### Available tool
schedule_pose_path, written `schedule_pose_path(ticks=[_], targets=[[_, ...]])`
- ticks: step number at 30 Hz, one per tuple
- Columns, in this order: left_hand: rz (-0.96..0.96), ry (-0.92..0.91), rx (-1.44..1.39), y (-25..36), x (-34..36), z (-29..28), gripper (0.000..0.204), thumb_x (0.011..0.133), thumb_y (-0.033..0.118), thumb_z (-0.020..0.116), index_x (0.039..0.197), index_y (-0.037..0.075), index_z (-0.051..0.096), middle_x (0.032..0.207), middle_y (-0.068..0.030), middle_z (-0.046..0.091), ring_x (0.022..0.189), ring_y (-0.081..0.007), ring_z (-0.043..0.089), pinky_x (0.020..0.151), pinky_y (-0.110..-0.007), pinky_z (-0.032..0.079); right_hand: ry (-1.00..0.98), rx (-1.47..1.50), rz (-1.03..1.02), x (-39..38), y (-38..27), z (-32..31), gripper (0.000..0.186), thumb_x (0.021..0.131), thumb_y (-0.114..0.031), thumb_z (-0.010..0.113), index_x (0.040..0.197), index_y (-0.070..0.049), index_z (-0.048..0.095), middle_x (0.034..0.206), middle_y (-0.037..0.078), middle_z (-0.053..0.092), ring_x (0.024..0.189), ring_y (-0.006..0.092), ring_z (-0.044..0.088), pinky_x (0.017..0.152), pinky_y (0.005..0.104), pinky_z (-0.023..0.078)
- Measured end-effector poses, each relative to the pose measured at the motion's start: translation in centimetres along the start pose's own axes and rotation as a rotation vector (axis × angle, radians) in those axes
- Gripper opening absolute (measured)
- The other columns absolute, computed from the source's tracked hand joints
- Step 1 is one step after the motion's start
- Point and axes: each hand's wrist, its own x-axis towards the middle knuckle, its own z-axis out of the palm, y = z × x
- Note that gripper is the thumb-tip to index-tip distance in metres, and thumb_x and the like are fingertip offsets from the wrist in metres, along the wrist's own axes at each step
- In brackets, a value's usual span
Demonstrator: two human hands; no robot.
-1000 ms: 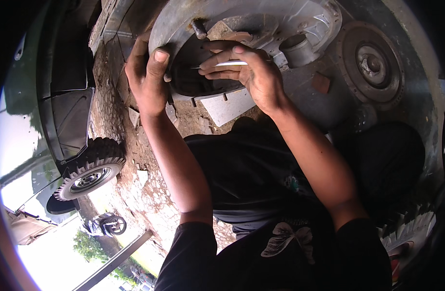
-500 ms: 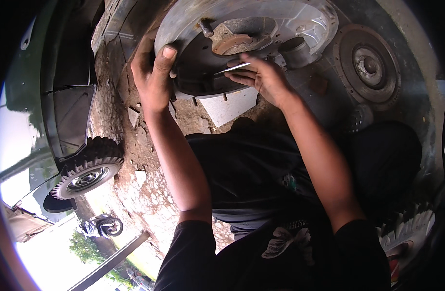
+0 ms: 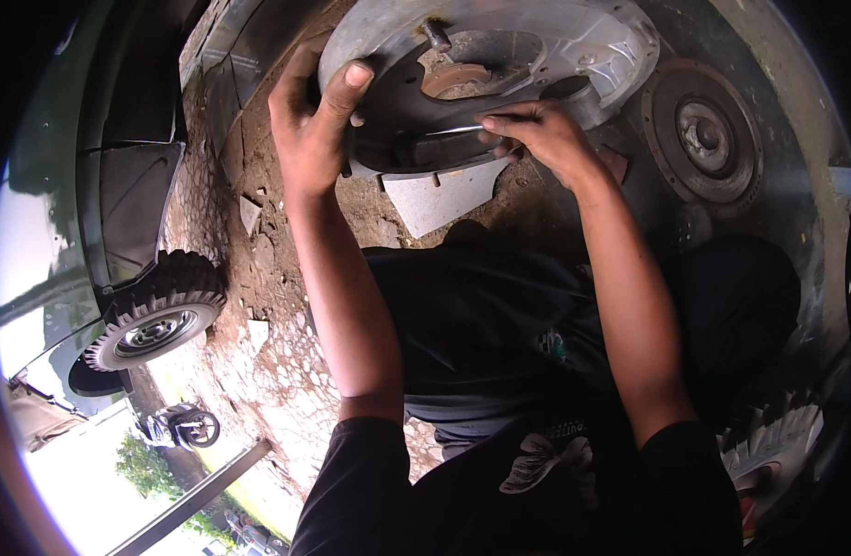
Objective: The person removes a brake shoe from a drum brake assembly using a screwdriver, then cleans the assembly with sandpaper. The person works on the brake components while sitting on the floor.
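A large grey metal bell housing (image 3: 374,46) is tilted up in front of me, with a wide opening through its middle. My left hand (image 3: 312,139) is wrapped round its left edge, thumb on the near face. My right hand (image 3: 557,141) pinches a thin, shiny metal blade (image 3: 461,130) between thumb and fingers. The blade points left, low against the inside of the housing; whether its tip touches is hard to tell. A short dark stud (image 3: 437,37) sticks out of the housing's upper part.
A light grey flat plate (image 3: 439,199) lies on the dirt below the housing. To the right rests a round, rusty flywheel-like disc (image 3: 706,137). A green vehicle with a knobby tyre (image 3: 157,324) stands at the left; a motorcycle (image 3: 189,426) is farther off.
My right hand has moved slightly right, and the blade now lies flatter along the inside of the housing. My left hand and the housing appear shifted a little right and up in view.
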Motion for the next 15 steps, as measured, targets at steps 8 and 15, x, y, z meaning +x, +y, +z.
schedule_pose_path(ticks=[8, 15], targets=[[-0.007, 0.018, 0.006, -0.5, -0.1, -0.2, 0.058, 0.094, 0.043, 0.086, 0.128, -0.002, 0.073, 0.105, -0.0070, 0.075, 0.094, -0.0151, 0.067, 0.081, -0.030, 0.053, -0.170, -0.797, -0.216, -0.9, 0.6, 3.7, 0.036, 0.097, -0.012, 0.065, 0.131, -0.007, 0.076, 0.113, 0.022, 0.081, 0.112, 0.0380, 0.077, 0.103, 0.0473, 0.058], [0.001, 0.015, 0.010, -0.1, -0.1, -0.2, 0.055, 0.095, 0.041, 0.085, 0.127, -0.002, 0.074, 0.107, -0.0078, 0.075, 0.097, -0.0157, 0.066, 0.088, -0.032, 0.053, 0.002, -0.673, -0.531, -1.1, 1.1, 6.5, 0.043, 0.101, -0.004, 0.068, 0.144, -0.011, 0.070, 0.134, 0.023, 0.073, 0.130, 0.0431, 0.066, 0.112, 0.0508, 0.053]])
